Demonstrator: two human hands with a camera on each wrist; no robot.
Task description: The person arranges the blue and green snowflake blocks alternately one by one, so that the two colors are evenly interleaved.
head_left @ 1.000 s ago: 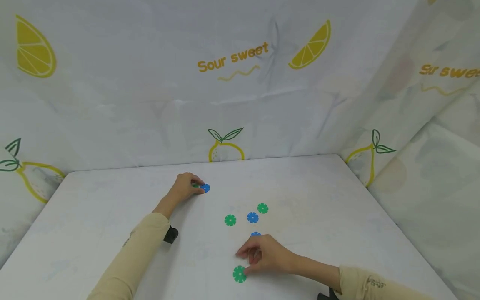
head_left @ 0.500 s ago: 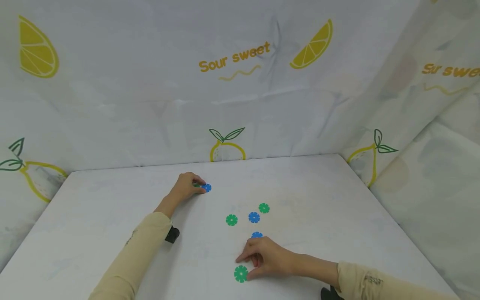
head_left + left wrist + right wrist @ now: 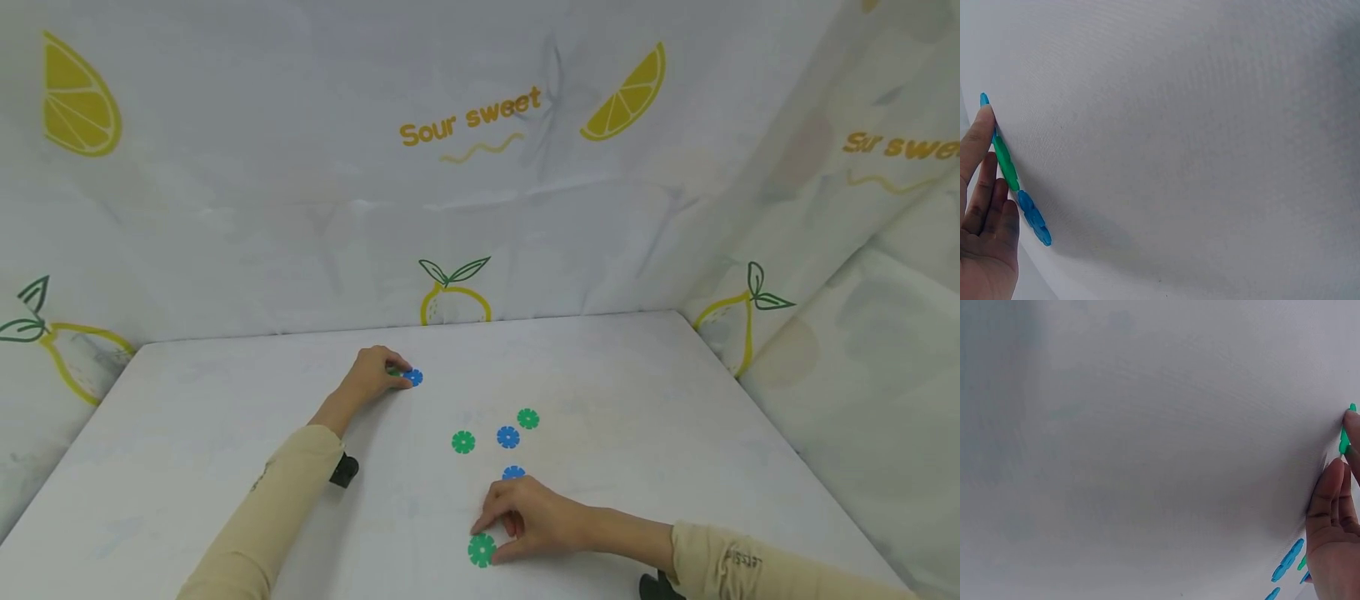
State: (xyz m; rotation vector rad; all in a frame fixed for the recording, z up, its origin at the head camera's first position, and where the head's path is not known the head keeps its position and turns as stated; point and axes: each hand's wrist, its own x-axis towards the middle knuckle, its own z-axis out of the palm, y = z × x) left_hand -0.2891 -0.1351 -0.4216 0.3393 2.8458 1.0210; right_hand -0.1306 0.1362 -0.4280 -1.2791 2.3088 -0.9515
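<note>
At the back left of the table, my left hand [image 3: 372, 372] pinches a blue notched disc [image 3: 416, 377] between thumb and finger. A green notched disc [image 3: 1005, 164] and a second blue disc [image 3: 1034, 217] run on from it in a row in the left wrist view; whether they interlock is not clear. Near the front, my right hand [image 3: 546, 517] holds a green notched disc [image 3: 482, 550] by its edge, thumb on the right and index fingertip at the upper left. That disc lies flat or nearly so. Behind this hand's knuckles is a partly hidden blue disc [image 3: 513, 472].
Mid-table lie a loose green disc [image 3: 463, 442], a blue disc [image 3: 508, 437] and another green disc [image 3: 528, 418]. The white tabletop [image 3: 645, 400] meets a lemon-printed cloth [image 3: 300, 250] at the back and right. A black wrist mount [image 3: 344, 470] hangs beneath the left forearm.
My right index fingertip has come down and closed in on the near green disc's edge. The left hand stays in place with its discs. The head view shifted slightly.
</note>
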